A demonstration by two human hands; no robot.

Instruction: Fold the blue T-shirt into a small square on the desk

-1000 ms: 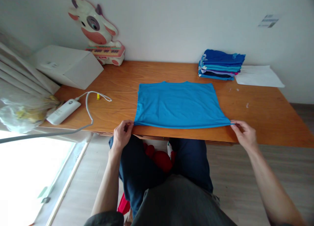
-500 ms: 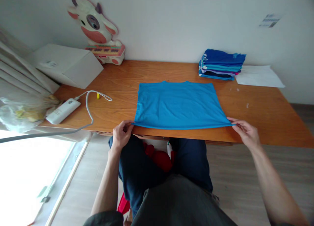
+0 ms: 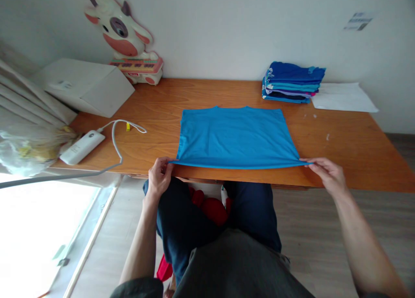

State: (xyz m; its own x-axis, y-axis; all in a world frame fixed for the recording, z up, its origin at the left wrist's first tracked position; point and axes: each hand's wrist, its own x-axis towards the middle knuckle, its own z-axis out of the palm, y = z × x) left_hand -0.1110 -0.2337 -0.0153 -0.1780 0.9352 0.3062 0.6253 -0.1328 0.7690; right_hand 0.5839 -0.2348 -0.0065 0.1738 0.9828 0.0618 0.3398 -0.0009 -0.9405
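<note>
The blue cloth (image 3: 236, 136) lies spread flat on the bench (image 3: 210, 91), its near edge drawn taut close to the bench's front. The left hand (image 3: 158, 176) and the right hand (image 3: 329, 173) each pinch one near corner, thumb and fingertips closed on the fabric. It looks light, soft and stretchy, not fragile, likely to sag or wrinkle if held mid-edge, so those two corners seem the best hold.
</note>
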